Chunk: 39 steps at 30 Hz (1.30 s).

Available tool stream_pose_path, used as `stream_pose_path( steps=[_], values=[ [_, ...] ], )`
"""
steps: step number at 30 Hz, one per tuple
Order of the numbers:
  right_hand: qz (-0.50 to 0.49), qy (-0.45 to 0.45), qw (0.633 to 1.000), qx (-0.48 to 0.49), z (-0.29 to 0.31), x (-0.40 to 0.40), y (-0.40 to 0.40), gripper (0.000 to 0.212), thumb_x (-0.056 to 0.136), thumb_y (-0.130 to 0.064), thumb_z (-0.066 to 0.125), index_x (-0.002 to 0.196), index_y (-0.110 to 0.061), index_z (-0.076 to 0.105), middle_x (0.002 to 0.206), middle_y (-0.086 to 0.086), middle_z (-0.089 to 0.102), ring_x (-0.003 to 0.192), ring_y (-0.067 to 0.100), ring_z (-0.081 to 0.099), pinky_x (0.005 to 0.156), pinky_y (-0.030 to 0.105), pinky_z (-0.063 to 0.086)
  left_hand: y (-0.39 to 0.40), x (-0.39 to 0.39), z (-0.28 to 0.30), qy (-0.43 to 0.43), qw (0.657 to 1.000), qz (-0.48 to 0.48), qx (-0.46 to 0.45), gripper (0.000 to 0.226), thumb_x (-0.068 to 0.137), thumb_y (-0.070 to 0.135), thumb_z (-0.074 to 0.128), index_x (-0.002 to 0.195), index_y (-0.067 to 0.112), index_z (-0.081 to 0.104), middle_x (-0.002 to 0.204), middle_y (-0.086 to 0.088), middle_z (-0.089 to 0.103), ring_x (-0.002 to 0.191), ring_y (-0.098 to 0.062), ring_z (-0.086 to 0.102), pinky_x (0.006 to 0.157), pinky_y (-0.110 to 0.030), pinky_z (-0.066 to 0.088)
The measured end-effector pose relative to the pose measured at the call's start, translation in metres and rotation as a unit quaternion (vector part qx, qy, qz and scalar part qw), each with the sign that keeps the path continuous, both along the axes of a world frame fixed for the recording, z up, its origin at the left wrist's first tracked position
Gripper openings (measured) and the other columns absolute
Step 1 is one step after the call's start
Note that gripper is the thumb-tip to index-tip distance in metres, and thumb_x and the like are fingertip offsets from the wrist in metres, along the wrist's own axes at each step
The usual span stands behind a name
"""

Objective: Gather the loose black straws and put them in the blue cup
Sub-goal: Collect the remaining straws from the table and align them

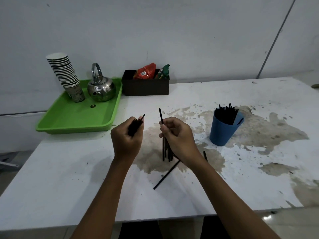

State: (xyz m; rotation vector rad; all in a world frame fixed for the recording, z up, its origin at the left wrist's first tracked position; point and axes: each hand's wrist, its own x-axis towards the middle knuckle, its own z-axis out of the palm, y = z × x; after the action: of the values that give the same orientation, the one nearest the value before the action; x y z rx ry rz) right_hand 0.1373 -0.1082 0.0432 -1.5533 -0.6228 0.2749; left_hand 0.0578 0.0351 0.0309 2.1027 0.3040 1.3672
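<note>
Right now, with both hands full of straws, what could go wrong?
The right hand grips its bundle of straws loosely and unevenly, so some might slip out. The blue cup already looks crowded with straws, so pushing more in could tip it. One loose straw lies on the table under the wrist and could be forgotten.

Bare table between hands and blue cup; nothing blocking.
</note>
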Motion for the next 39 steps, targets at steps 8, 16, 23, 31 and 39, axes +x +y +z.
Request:
stream_pose_path(
  steps=[8, 16, 23, 31, 39],
  values=[
    [-0.025, -0.016, 1.000, -0.003, 0.003, -0.002, -0.012, 0.011, 0.091, -0.017, 0.067, 0.101, -0.014, 0.069, 0.090, -0.004, 0.070, 0.080, 0.004, 0.065, 0.074, 0.018, 0.055, -0.023, 0.007, -0.005, -0.011, 0.989, -0.041, -0.140, 0.022, 0.095, 0.038, 0.057, 0.091, 0.017, 0.053, 0.056, -0.008, 0.049, 0.046, -0.016, 0.043, 0.044, -0.034, 0.036],
    [-0.051, -0.041, 0.998, 0.003, 0.010, -0.001, -0.027, 0.010, 0.090, -0.024, 0.068, 0.099, -0.019, 0.070, 0.089, -0.007, 0.071, 0.081, 0.005, 0.066, 0.069, 0.017, 0.054, -0.017, 0.004, -0.020, 0.103, 0.961, -0.041, -0.255, 0.042, 0.101, 0.044, 0.048, 0.069, 0.017, 0.056, 0.045, 0.011, 0.039, 0.043, -0.004, 0.033, 0.052, -0.026, 0.032],
    [-0.103, -0.110, 0.988, 0.032, 0.025, 0.008, -0.052, 0.016, 0.089, -0.020, 0.071, 0.102, -0.012, 0.072, 0.092, -0.003, 0.073, 0.087, 0.010, 0.069, 0.080, 0.030, 0.059, -0.028, 0.016, -0.001, 0.125, 0.933, -0.077, -0.328, 0.039, 0.097, 0.052, 0.051, 0.072, 0.025, 0.063, 0.055, 0.003, 0.026, 0.045, -0.011, 0.023, 0.044, -0.024, 0.023],
    [-0.214, -0.181, 0.957, 0.078, 0.050, 0.029, -0.105, 0.019, 0.085, -0.015, 0.075, 0.102, -0.006, 0.071, 0.087, 0.001, 0.073, 0.084, 0.008, 0.071, 0.081, 0.017, 0.054, -0.077, 0.056, 0.031, 0.078, 0.904, -0.193, -0.373, 0.029, 0.106, 0.033, 0.041, 0.110, 0.028, 0.069, 0.056, 0.006, 0.028, 0.047, -0.009, 0.026, 0.046, -0.024, 0.027],
    [-0.299, -0.173, 0.938, 0.008, 0.040, 0.061, -0.150, 0.013, 0.086, -0.026, 0.074, 0.096, -0.017, 0.071, 0.088, -0.008, 0.074, 0.089, 0.006, 0.070, 0.087, 0.034, 0.056, -0.125, 0.102, 0.081, -0.090, 0.799, -0.304, -0.512, 0.032, 0.107, 0.031, 0.038, 0.103, 0.013, 0.064, 0.052, 0.005, 0.026, 0.047, -0.009, 0.031, 0.047, -0.022, 0.035]
  ],
)
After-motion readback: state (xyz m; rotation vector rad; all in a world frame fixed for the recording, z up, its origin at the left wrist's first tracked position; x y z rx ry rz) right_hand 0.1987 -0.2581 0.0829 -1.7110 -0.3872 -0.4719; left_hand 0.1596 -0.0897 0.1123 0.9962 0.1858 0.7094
